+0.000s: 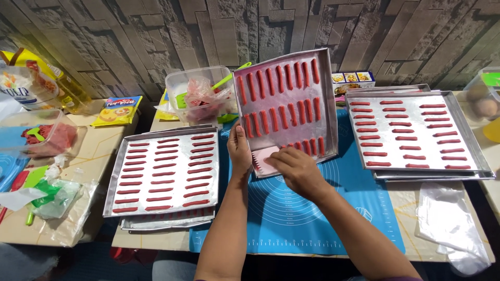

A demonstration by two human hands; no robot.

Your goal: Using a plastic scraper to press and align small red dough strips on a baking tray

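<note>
Metal baking tray (291,57), tilted upright over a blue silicone mat (291,208), carried rows of red dough sticks (281,104).
Left hand (239,148) clasped its lower edge; right hand (297,169), fingers together, pressed a pink ridged scraper (264,158).

left grip (240,148) — bare, no rings | right grip (298,171) — bare | forearms uncovered, no sleeves

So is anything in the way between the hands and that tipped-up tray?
No. The left hand already holds the tilted tray at its lower edge, and the right hand rests on its bottom corner, over the red dough strips.
</note>
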